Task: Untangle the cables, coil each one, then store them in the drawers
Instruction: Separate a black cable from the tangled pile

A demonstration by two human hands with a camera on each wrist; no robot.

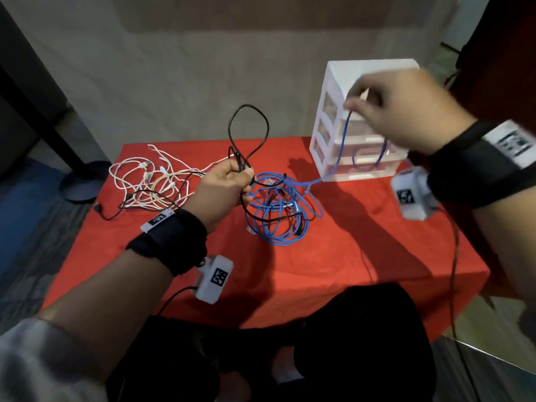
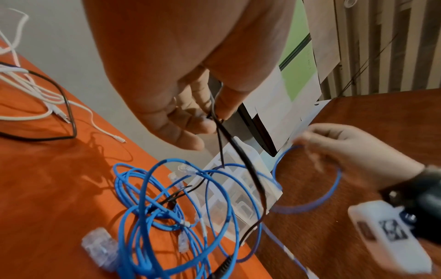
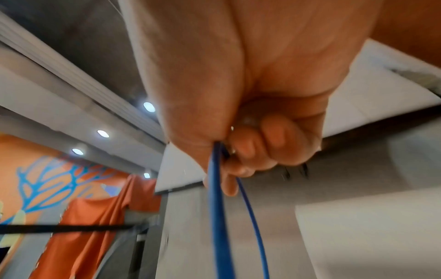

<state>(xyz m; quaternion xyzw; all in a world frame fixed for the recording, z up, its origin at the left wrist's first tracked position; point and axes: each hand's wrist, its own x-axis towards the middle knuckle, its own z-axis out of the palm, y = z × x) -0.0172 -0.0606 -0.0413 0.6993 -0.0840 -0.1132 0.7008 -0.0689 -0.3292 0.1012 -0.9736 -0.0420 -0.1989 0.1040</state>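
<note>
Left hand grips black cable — right hand pinches blue cable.

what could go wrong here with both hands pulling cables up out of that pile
The black cable in the left hand runs down through the blue cable pile on the red tablecloth; pulling up may tighten the knot rather than free it.

The right hand pinches a blue strand in front of the white drawer unit; a hard tug might snag or shift it.
</note>
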